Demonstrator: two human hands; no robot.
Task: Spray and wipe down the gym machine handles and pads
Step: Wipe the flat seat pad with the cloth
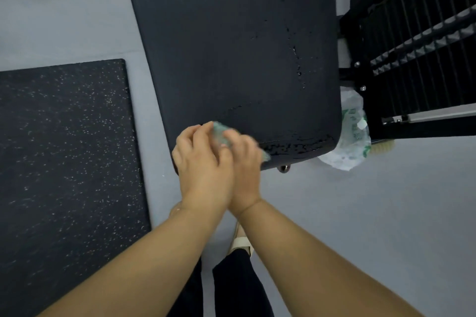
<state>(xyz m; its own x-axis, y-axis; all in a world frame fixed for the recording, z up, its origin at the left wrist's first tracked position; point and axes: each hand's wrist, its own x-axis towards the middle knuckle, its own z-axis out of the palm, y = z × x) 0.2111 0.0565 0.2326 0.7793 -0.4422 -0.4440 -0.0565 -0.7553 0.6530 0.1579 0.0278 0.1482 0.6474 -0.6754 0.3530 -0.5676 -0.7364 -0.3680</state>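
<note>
Black trousers [237, 285] and a pale shoe [240, 242] stand on the grey floor [360, 201]. Above them the two hands meet, side against side, at the pad's [231, 46] near edge. The left hand [203, 162] curls its fingers on a greenish cloth [219, 134]. The right hand [244, 167] lies over the cloth, too blurred to tell its grip. Droplets [296, 147] wet the edge beside them. A speckled mat [64, 149] lies left, with a plastic bag [353, 136] and a black frame [412, 72] to the right.
</note>
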